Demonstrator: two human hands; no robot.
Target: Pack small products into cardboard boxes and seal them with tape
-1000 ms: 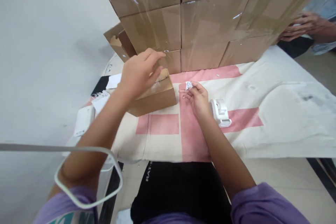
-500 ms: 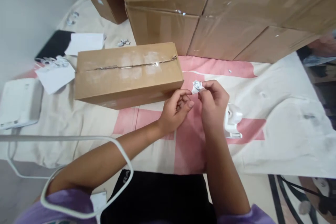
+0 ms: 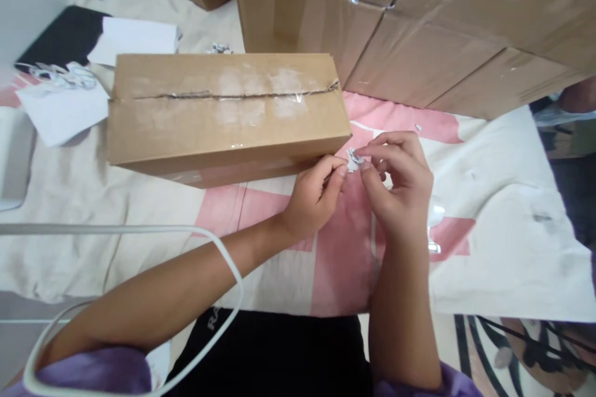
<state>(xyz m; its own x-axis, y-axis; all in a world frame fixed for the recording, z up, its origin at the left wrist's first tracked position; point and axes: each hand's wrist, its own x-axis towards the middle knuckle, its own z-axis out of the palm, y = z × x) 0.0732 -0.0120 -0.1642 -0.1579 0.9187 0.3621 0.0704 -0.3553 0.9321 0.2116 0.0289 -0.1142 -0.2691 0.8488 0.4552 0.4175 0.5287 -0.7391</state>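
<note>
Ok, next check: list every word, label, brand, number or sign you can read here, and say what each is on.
"RA": on the black garment over the lap; any further letters do not show.
Small white scrap between the left hand and right hand: dark marks, too small and blurred to read.
Curled strips on the left: marks too small to read.
Nothing else readable.

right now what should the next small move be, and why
Probably pinch the white scrap with the right hand too: the left hand appears to hold its left edge, while the right thumb and forefinger look slightly apart at its other side.
</note>
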